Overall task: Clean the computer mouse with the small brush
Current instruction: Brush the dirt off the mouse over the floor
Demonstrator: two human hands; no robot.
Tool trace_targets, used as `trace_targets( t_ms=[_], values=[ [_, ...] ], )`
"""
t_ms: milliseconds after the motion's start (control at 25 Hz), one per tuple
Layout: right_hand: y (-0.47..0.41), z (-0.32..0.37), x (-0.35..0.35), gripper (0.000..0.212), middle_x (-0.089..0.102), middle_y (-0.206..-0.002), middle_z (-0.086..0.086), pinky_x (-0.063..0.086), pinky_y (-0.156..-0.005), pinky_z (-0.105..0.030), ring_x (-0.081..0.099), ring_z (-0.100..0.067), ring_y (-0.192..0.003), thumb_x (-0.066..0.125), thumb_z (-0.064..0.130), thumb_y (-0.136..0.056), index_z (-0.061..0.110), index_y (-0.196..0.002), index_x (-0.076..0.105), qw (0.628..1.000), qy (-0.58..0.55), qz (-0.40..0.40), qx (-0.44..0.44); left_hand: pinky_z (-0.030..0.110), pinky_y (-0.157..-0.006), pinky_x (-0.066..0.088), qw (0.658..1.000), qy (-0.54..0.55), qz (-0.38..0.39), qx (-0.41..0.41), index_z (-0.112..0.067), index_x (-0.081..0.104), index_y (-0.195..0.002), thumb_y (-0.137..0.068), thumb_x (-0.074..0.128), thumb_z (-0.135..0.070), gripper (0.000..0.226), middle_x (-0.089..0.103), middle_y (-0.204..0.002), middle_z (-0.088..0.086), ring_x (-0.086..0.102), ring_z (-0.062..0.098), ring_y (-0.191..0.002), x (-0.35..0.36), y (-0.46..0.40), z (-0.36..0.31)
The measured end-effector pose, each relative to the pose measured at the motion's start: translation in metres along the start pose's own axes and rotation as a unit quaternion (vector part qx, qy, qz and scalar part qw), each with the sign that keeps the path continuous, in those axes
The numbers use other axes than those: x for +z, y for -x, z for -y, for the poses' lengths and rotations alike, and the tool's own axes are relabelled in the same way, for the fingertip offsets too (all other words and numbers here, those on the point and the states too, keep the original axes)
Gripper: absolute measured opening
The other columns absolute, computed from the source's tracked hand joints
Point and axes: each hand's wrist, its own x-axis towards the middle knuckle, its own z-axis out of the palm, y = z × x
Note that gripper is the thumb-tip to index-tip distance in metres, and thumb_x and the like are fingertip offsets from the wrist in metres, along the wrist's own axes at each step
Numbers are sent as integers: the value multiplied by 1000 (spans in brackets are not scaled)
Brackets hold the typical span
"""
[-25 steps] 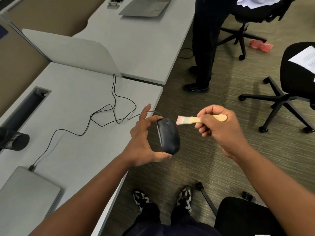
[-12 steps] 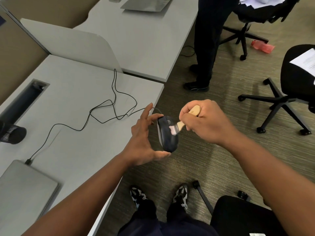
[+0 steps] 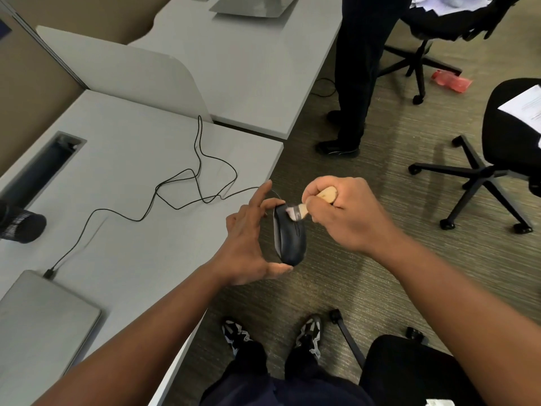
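Holding the black computer mouse (image 3: 289, 238) off the desk edge, the left hand (image 3: 251, 241) pinches it end to end — thumb under the near end, fingertips at the far end where the cable (image 3: 175, 197) leaves it, the index finger stretched up straight. The mouse stands on its side, top face turned toward the right hand (image 3: 348, 213), which lies just beside it to the right. That hand is curled into a fist around the small brush (image 3: 310, 205), its wooden handle poking out above the thumb and its pale bristles touching the mouse's far end. The cable loops over the grey desk (image 3: 131, 159) to a closed laptop (image 3: 38, 320) at the near left — a dark cylinder (image 3: 20, 225) lies beyond it. Both hands hover over the carpet, above the person's patterned shoes (image 3: 307, 332).
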Motion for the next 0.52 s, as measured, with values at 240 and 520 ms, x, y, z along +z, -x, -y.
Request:
trace_targets(
  t_ms=[240, 520],
  values=[
    [-3, 1, -4, 27, 67, -55, 9, 38, -41, -18, 52, -1, -43, 61, 14, -93, 23, -70, 71, 1000, -14, 14, 14, 30, -106, 22, 1000, -12, 14, -3, -65, -15, -160, -57, 101, -46, 156, 27, -145, -55, 30, -23, -127, 3, 0, 4],
    [-6, -10, -2, 11, 65, -61, 11, 38, -44, -19, 52, -2, -48, 67, 17, -99, 24, -97, 75, 995, -74, -65, 11, 42, -106, 28, 1000, 14, 10, -10, -62, -12, -163, -56, 101, -45, 157, 30, -147, -52, 30, -23, -132, 5, 3, 5]
  ],
)
